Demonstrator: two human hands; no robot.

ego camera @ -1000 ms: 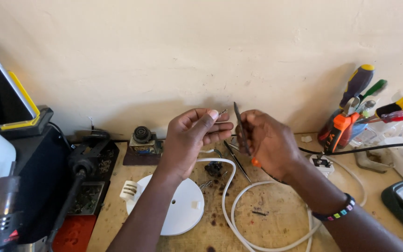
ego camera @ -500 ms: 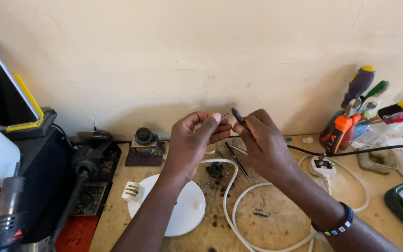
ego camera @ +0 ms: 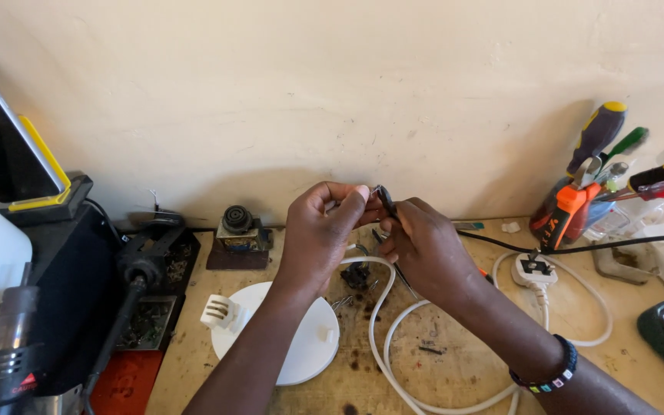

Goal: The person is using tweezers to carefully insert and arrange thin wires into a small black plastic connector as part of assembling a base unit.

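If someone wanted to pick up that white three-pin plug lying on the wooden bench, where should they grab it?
Probably pinch the white three-pin plug across its flat side walls, coming from above: it lies flat on the wooden bench and its white cable trails off on the right.

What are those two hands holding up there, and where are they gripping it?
The right hand grips a dark slim tool low on its shaft. The left hand pinches something tiny at its tip, too small to tell.

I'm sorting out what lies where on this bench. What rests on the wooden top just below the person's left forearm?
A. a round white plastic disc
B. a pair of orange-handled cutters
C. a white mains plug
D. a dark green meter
A: the round white plastic disc lies flat on the wooden benchtop, partly hidden under the left forearm, whose left hand is raised beside the right hand.
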